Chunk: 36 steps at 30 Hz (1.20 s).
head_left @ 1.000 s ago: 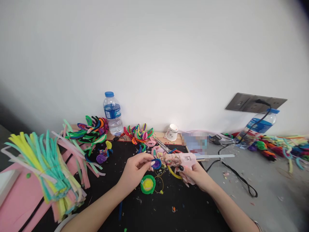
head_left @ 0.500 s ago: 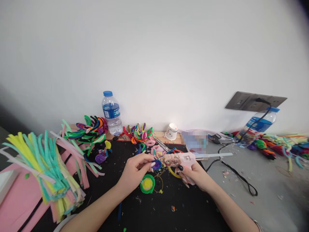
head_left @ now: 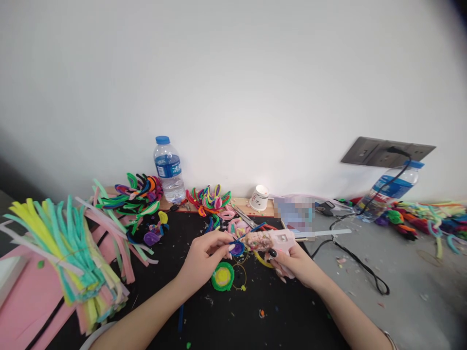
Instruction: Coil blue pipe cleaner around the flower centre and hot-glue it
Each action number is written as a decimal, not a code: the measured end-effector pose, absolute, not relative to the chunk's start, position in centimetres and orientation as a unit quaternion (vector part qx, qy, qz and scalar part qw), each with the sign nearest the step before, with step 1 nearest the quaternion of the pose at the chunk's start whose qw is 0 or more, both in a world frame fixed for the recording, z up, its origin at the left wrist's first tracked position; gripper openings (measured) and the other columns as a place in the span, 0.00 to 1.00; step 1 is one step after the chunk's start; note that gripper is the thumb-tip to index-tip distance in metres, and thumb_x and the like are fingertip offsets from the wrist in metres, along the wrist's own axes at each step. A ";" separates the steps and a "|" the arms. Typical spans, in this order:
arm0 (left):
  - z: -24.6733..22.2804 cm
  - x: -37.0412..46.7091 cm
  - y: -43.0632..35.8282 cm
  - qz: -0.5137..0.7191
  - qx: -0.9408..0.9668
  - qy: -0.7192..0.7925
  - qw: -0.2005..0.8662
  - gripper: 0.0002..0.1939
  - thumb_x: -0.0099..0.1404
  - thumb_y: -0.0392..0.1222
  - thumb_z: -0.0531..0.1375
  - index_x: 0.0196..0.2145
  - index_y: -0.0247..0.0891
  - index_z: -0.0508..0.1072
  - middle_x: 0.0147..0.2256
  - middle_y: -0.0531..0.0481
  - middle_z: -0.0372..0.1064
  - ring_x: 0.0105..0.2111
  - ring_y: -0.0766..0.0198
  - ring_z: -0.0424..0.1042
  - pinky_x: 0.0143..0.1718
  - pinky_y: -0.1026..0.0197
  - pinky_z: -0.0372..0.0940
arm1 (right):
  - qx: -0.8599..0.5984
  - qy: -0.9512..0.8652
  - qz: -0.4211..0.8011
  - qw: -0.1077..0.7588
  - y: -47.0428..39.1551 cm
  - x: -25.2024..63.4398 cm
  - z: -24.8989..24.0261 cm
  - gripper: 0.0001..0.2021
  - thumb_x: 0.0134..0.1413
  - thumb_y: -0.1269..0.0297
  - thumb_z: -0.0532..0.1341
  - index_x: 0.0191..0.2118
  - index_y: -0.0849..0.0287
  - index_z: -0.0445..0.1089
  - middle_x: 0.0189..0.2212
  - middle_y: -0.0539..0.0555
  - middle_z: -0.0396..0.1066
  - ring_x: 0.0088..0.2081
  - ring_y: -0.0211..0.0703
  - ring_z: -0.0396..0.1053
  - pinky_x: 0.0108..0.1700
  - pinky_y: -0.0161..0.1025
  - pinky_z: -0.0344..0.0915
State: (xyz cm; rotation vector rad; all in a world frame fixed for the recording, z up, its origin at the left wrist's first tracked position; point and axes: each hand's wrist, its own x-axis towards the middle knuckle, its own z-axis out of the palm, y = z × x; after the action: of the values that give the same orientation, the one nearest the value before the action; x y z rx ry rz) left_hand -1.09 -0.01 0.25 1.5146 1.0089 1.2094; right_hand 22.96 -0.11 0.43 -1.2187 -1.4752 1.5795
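Observation:
Between the thumb and fingers of my left hand (head_left: 204,255) is a small blue and purple pipe-cleaner piece (head_left: 238,249), rounded in shape. My right hand (head_left: 294,260) is wrapped round a pale pink glue gun (head_left: 279,239). The gun's nozzle points left and meets, or nearly meets, the upper edge of the blue piece; I cannot tell if they touch. Below them on the black mat (head_left: 233,321) lies a green disc with a yellow centre (head_left: 222,276). A thin ring (head_left: 240,276) is beside it. Behind the gun a yellow pipe-cleaner curve (head_left: 263,260) shows partly.
Bundled pastel pipe cleaners (head_left: 73,262) lie at left. A water bottle (head_left: 170,170), a paper cup (head_left: 260,198) and scissors (head_left: 245,217) are at the back. On the right, a second bottle (head_left: 390,189) leans near a wall socket (head_left: 386,152), with a black cable (head_left: 365,267) on the grey table.
Both hands, the glue gun and the blue piece stay nearly in place. The whole view has shifted very slightly.

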 end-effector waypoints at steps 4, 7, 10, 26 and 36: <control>0.5 -1.1 -0.1 0.485 0.613 0.420 0.460 0.04 0.58 0.37 0.58 0.31 0.37 0.72 0.28 0.50 0.70 0.23 0.65 0.72 0.27 0.63 0.70 | -0.452 -0.565 0.609 0.324 0.0 23.2 0.1 0.19 0.48 0.48 0.60 0.34 0.60 0.61 0.15 0.43 0.58 0.14 0.29 0.52 0.16 0.29 0.55; 0.8 -1.1 -0.2 0.482 0.616 0.425 0.455 0.03 0.57 0.37 0.59 0.30 0.36 0.72 0.27 0.50 0.70 0.23 0.65 0.72 0.27 0.63 0.70 | -0.440 -0.570 0.612 0.329 0.0 23.2 0.3 0.19 0.47 0.48 0.61 0.35 0.60 0.61 0.14 0.43 0.57 0.14 0.29 0.51 0.16 0.30 0.56; 0.7 -1.1 -0.2 0.484 0.614 0.426 0.456 0.04 0.57 0.37 0.59 0.30 0.36 0.72 0.28 0.50 0.71 0.23 0.65 0.72 0.27 0.63 0.70 | -0.434 -0.576 0.611 0.328 0.0 23.0 0.6 0.20 0.47 0.47 0.61 0.36 0.61 0.62 0.13 0.42 0.56 0.13 0.29 0.50 0.15 0.30 0.56; 0.4 -1.2 -0.1 0.485 0.612 0.424 0.458 0.04 0.57 0.38 0.59 0.31 0.37 0.73 0.27 0.51 0.70 0.24 0.64 0.72 0.29 0.62 0.70 | -0.437 -0.563 0.616 0.336 -0.1 22.8 0.7 0.21 0.47 0.50 0.61 0.41 0.59 0.58 0.15 0.41 0.58 0.13 0.29 0.51 0.16 0.30 0.57; 0.7 -1.1 -0.2 0.488 0.610 0.429 0.453 0.03 0.57 0.37 0.59 0.30 0.37 0.72 0.26 0.52 0.70 0.23 0.65 0.72 0.28 0.63 0.69 | -0.433 -0.561 0.618 0.339 -0.2 22.7 0.8 0.19 0.47 0.49 0.61 0.35 0.59 0.59 0.14 0.42 0.56 0.14 0.29 0.51 0.15 0.29 0.54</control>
State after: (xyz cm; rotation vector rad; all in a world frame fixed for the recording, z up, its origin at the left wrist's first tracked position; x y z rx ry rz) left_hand -1.06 -0.17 0.70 1.5069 1.0604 1.2038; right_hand 22.74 -0.18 0.85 -1.1268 -1.4619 1.6098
